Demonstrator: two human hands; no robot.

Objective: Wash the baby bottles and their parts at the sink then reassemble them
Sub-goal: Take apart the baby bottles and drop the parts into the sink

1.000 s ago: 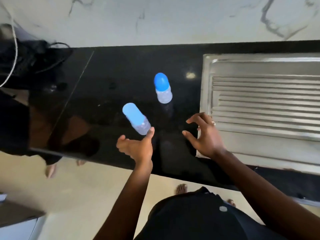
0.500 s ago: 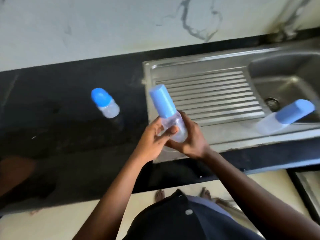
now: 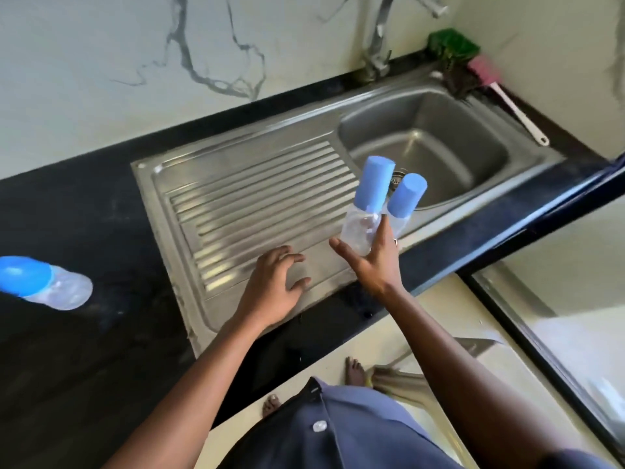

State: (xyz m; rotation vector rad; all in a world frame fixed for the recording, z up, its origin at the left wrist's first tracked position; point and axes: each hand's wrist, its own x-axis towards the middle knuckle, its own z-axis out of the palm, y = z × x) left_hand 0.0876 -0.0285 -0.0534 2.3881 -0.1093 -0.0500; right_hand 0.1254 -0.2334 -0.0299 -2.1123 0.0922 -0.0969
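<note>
The right hand (image 3: 373, 262) holds a clear baby bottle (image 3: 363, 214) with a tall blue cap, its thumb and fingers (image 3: 382, 231) wrapped around the lower body; the bottle is upright, tilted slightly, above the front edge of the sink (image 3: 439, 106). A second bottle (image 3: 404, 201) with a matching blue cap stands just behind and to the right of the first, touching or nearly touching it; whether the same hand also grips it cannot be told, since the hand hides its base. The left hand (image 3: 274, 289) holds nothing: its fingers are spread and relaxed, hovering over or resting on the near part of the ribbed steel drainboard (image 3: 243, 204). A third bottle (image 3: 44, 282), with a rounded blue cap, sits on the black bench (image 3: 67, 204) well apart from the others, at the far left of the view. The sink bowl lies to the right of the drainboard, with a tap (image 3: 377, 38) behind it. A pink brush with a white handle (image 3: 507, 99) lies on the bench at the back right corner, beside a green scrubbing pad (image 3: 453, 45). The wall behind is white marble with grey veins.
</note>
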